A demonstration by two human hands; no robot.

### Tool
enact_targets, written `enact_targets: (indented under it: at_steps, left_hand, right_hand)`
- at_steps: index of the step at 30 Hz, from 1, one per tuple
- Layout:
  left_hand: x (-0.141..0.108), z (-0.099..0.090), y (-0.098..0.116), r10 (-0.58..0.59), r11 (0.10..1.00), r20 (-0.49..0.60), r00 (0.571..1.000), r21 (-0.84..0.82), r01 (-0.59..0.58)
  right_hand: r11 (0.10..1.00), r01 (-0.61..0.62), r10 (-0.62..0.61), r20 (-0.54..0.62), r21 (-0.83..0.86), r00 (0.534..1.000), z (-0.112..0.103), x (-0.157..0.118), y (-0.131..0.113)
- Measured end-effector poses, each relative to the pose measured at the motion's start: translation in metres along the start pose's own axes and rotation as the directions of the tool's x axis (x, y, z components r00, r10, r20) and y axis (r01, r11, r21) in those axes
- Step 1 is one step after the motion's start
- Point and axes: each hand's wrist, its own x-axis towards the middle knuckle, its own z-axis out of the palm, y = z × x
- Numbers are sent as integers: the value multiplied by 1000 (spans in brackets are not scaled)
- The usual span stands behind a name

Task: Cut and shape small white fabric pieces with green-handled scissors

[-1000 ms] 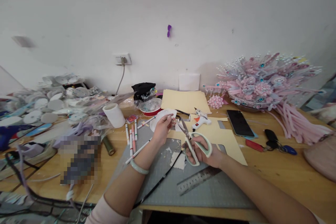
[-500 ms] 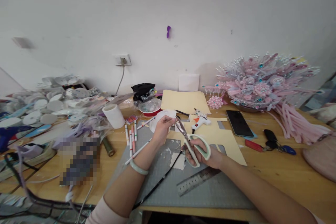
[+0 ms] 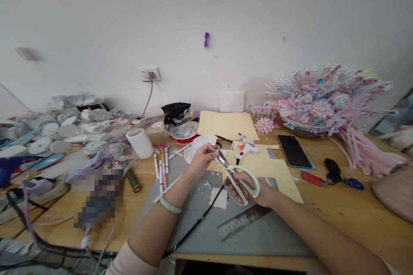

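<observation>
My right hand (image 3: pixel 243 187) grips a pair of scissors (image 3: pixel 235 176) with pale green handles, its fingers through the loops. The blades point up and left, their tips at the fingertips of my left hand (image 3: pixel 204 158). That hand is closed in a pinch; the small thing in it is too small to make out. Behind it lies a rounded white sheet (image 3: pixel 193 146). Under both hands is a grey cutting mat (image 3: pixel 200 232), with a jagged cream paper scrap (image 3: pixel 219 197) and a steel ruler (image 3: pixel 237 223) on it.
Several markers (image 3: pixel 160 172) and a white roll (image 3: pixel 140 142) lie left of the mat. A glue gun (image 3: pixel 248 150) rests on cream card (image 3: pixel 285 176). To the right are a phone (image 3: pixel 294 151), keys (image 3: pixel 333 172) and a large pink beaded piece (image 3: pixel 318 105). White discs crowd the far left.
The scissors have shifted slightly, with the handles spread a little wider. My left hand has moved slightly and remains pinched near the blade tips.
</observation>
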Motion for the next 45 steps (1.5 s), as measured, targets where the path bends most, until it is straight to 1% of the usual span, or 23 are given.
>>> enact_targets:
  at_steps: [3, 7, 14, 20, 27, 34, 40, 45]
  left_hand:
    - [-2, 1, 2, -8, 999, 3, 1000, -32, 8]
    - [-2, 0, 3, -45, 995, 28, 999, -83, 47]
    - [-1, -2, 2, -77, 995, 53, 996, -63, 80]
    - [0, -2, -2, -103, 979, 66, 992, -167, 113]
    - [-1, 2, -4, -87, 968, 23, 996, -235, 90]
    - [-1, 4, -7, -81, 953, 11, 997, -293, 81]
    - [-1, 3, -8, -89, 945, 8, 996, -314, 87]
    - [-2, 6, -7, -142, 931, -24, 990, -342, 125]
  right_hand:
    - [1000, 11, -11, 24, -11, 1000, -1, 0, 1]
    - [1000, 9, -9, 41, -3, 999, -3, 0, 3]
    - [995, 67, -62, 63, -78, 996, -3, 0, 5]
    - [983, 85, -81, 33, -163, 996, -6, 2, 9]
    - [986, 84, -86, -7, -147, 996, -3, 5, 9]
    - [985, 2, -19, -96, -172, 995, -1, 4, 7]
    - [967, 30, -66, -133, -252, 989, -3, 8, 10]
    - [964, 33, -76, -153, -264, 985, -3, 9, 12]
